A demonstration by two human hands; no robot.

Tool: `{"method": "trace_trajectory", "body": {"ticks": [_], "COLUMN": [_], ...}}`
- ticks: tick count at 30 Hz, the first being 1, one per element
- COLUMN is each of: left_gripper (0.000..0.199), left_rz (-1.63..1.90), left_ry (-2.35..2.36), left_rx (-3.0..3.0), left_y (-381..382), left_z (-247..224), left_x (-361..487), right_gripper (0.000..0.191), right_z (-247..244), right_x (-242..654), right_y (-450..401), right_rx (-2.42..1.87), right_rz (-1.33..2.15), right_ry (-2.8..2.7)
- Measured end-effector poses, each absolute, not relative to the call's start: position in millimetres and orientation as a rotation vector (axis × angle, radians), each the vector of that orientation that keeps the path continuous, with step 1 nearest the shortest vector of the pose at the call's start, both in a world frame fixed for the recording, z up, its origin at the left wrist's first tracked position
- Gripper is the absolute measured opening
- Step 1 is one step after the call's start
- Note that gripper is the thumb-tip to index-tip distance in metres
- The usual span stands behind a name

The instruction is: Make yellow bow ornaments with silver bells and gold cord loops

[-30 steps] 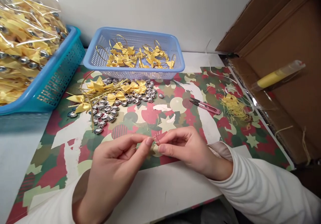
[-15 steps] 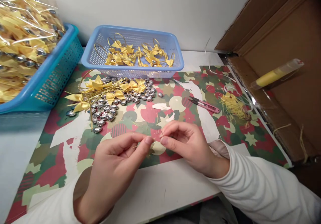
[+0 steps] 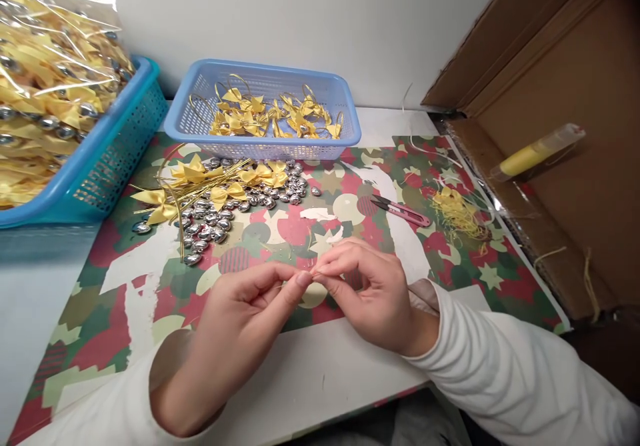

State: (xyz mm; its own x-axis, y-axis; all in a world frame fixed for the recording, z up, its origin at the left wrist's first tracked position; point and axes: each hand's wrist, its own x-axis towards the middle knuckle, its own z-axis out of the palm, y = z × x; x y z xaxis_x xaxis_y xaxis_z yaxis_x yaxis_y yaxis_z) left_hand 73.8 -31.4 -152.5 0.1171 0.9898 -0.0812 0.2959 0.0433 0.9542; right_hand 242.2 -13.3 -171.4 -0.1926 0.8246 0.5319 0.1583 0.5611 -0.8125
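Note:
My left hand (image 3: 245, 333) and my right hand (image 3: 370, 293) meet fingertip to fingertip above the patterned paper, each closed in a pinch. Between them runs a thin thread, mostly hidden by the fingers. Beyond the hands, silver bells (image 3: 213, 221) lie in a loose pile. Several yellow ribbon bows (image 3: 227, 196) with gold cord stems rest across that pile. Off to the right sits a pair of pink-handled thread snips (image 3: 400, 211), its blades pointing left.
A blue basket (image 3: 265, 147) at the back holds bows with gold loops. At left, a larger blue basket (image 3: 120, 136) carries a clear bag (image 3: 55, 93) full of bows and bells. Yellow thread scraps (image 3: 457, 213) lie near a cardboard wall (image 3: 540, 66) with a yellow tube (image 3: 537, 153).
My right hand has moved left, closing the small gap, so its fingertips now touch those of my left hand. The camera view has shifted slightly.

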Motion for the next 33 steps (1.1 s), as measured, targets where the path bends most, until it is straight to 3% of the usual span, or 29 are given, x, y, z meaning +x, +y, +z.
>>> {"method": "trace_trajectory", "body": {"ticks": [11, 15, 22, 33], "left_gripper": [0.027, 0.029, 0.026, 0.032], "left_rz": [0.893, 0.889, 0.987, 0.994], "left_ry": [1.345, 1.395, 1.448, 1.544], "left_rx": [1.427, 1.368, 1.266, 1.321], "left_y": [-29, -30, -31, -37], "left_z": [-153, -152, -148, -156], "left_x": [76, 74, 73, 70], "right_gripper": [0.011, 0.009, 0.023, 0.033], "right_z": [-174, -172, -165, -162], "right_x": [244, 245, 243, 243], "right_y": [-13, -12, -17, -20], "right_rx": [-0.978, -1.074, -1.078, -1.130], "right_rz": [0.886, 1.127, 1.665, 1.826], "right_ry": [-1.634, -1.475, -1.218, -1.199]}}
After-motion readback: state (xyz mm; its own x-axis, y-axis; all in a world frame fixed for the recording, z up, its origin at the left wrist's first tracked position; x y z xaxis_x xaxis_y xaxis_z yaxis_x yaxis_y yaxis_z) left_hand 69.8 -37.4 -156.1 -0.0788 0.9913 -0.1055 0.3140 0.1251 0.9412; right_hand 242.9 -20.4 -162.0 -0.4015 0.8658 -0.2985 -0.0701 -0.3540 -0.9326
